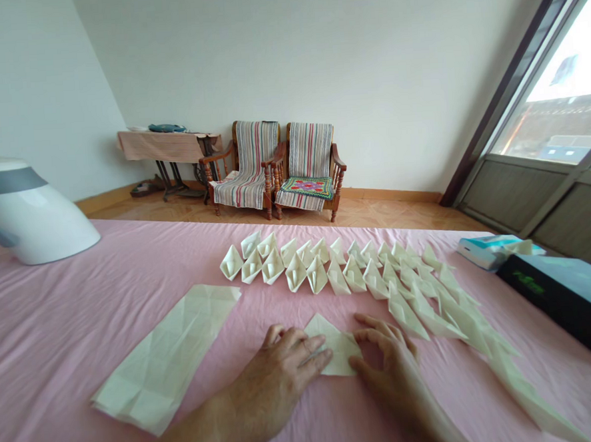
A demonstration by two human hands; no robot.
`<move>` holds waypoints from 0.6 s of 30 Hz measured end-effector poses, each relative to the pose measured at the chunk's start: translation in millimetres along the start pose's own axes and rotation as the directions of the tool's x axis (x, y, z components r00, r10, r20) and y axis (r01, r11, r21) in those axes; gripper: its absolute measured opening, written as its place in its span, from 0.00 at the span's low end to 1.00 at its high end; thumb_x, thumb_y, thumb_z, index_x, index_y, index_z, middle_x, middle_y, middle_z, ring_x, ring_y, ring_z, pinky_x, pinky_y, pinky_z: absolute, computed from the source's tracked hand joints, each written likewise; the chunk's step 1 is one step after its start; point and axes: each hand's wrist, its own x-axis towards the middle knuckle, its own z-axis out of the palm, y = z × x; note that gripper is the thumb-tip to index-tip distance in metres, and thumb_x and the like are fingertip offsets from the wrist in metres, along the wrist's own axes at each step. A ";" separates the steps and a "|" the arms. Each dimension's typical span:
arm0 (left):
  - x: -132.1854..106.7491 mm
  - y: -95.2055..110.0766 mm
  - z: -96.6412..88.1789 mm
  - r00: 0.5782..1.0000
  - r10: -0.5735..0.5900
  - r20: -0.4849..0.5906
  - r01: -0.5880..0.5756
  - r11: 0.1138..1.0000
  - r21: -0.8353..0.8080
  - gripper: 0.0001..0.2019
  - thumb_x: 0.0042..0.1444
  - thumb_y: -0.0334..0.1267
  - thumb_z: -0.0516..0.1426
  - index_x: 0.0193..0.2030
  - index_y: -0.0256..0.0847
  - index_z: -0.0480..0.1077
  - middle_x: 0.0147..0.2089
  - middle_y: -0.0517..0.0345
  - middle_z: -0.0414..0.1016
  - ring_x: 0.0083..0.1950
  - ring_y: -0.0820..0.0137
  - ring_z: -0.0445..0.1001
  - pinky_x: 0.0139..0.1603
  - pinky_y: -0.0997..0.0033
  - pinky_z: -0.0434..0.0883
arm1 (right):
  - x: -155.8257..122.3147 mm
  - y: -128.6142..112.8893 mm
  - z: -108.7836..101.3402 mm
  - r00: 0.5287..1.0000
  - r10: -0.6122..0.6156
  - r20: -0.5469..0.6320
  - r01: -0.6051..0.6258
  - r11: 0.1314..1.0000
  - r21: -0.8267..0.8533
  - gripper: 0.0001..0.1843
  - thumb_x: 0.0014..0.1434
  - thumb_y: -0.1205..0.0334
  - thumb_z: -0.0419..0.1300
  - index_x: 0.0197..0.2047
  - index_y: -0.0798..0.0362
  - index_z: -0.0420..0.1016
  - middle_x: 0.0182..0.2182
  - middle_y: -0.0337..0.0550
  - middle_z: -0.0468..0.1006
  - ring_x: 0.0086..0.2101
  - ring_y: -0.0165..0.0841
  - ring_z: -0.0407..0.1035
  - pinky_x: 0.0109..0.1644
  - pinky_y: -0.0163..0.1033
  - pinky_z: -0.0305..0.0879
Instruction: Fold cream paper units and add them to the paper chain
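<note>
A small folded piece of cream paper [327, 332], pointed at the top, lies flat on the pink cloth in front of me. My left hand [289, 361] rests on its left side with the fingers stretched out over it. At its right edge is my right hand [391, 358], curved, its thumb and fingertips apart and touching the paper. Left of my hands lies a stack of creased cream paper sheets [168, 355]. Beyond and right of them stand rows of folded paper boats [296, 273], several of them nested close together.
A white and grey jug [49, 216] stands at the left. On the right are a black box [560, 298] and a tissue box [482, 253]. Past the cloth-covered table [143, 267] are two wooden armchairs [304, 160] and a small side table [161, 146].
</note>
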 end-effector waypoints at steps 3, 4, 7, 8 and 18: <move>0.0 -0.4 1.0 1.000 -0.007 0.011 0.007 1.000 -0.008 0.22 0.66 0.28 0.49 0.64 0.48 0.59 0.64 0.58 0.65 0.58 0.61 0.63 0.58 0.55 0.56 | 0.5 2.6 0.2 1.000 0.001 0.024 -0.001 1.000 0.021 0.13 0.49 0.67 0.58 0.37 0.43 0.79 0.50 0.43 0.76 0.49 0.48 0.70 0.51 0.62 0.61; -0.1 -0.5 1.1 1.000 -0.006 0.009 0.006 1.000 -0.008 0.22 0.66 0.28 0.49 0.64 0.47 0.59 0.64 0.58 0.65 0.58 0.61 0.64 0.58 0.55 0.56 | 0.9 2.4 -0.8 0.999 0.007 0.041 -0.008 0.999 0.037 0.13 0.49 0.66 0.59 0.37 0.43 0.79 0.50 0.43 0.76 0.49 0.48 0.70 0.51 0.62 0.61; -0.1 -0.3 0.2 1.000 -0.005 0.007 0.005 1.000 -0.003 0.21 0.67 0.28 0.49 0.64 0.48 0.60 0.64 0.57 0.66 0.58 0.62 0.64 0.57 0.56 0.57 | 1.9 -1.8 -6.0 0.994 0.046 0.103 -0.053 0.996 0.071 0.15 0.49 0.66 0.59 0.40 0.43 0.80 0.50 0.44 0.76 0.50 0.47 0.69 0.53 0.61 0.59; -0.1 -0.1 -0.5 1.000 -0.006 0.010 0.006 1.000 -0.001 0.20 0.67 0.29 0.49 0.64 0.48 0.60 0.64 0.57 0.66 0.58 0.62 0.64 0.57 0.57 0.57 | 1.8 -3.5 -7.7 0.991 0.057 0.123 -0.066 0.995 0.073 0.16 0.49 0.66 0.59 0.41 0.43 0.80 0.50 0.44 0.76 0.51 0.47 0.69 0.54 0.60 0.58; -0.4 0.9 -1.6 1.000 -0.021 0.017 0.021 1.000 0.014 0.21 0.67 0.30 0.50 0.64 0.50 0.59 0.64 0.59 0.66 0.58 0.64 0.65 0.59 0.58 0.57 | -8.2 5.9 -4.6 0.974 -0.123 0.192 0.122 0.992 0.018 0.21 0.55 0.65 0.56 0.52 0.43 0.76 0.55 0.45 0.73 0.53 0.44 0.67 0.53 0.54 0.63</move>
